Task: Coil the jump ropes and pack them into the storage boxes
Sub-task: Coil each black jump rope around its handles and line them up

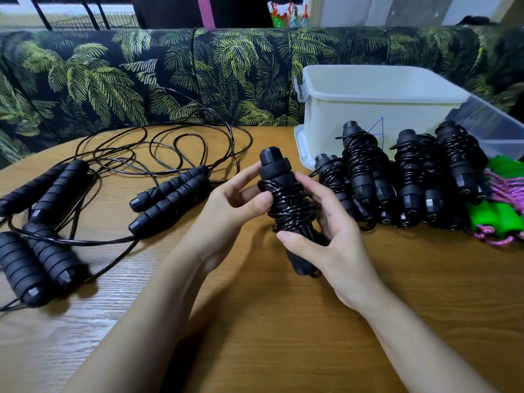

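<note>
The near part of the wooden table (pixel 255 336) is crossed by two forearms, and plain wood is shown on either side of them down to the near edge. Above the table's middle a coiled jump rope (pixel 286 205) is held upright, its black cord wound round the paired handles. It is gripped by the left hand (pixel 232 202), whose thumb is pressed on the windings with the fingers curled behind. It is gripped as well by the right hand (pixel 320 231), whose fingers are wrapped round the lower handle ends.

Toward the left edge, uncoiled jump ropes (pixel 170 197) are spread, their foam handles laid in pairs and their loose cord (pixel 170 146) looped out to the far edge. A strip of wood is left between them and the hands. Toward the right edge, a row of finished bundles (pixel 365 165) is packed side by side, touching, and a green-handled rope (pixel 493 217) is laid just beside them.

Behind the row, at the far right edge, a white storage box (pixel 377 109) is stood, with a clear box (pixel 493 129) next to it. Beyond the far edge a leaf-printed sofa (pixel 113 80) is seen.
</note>
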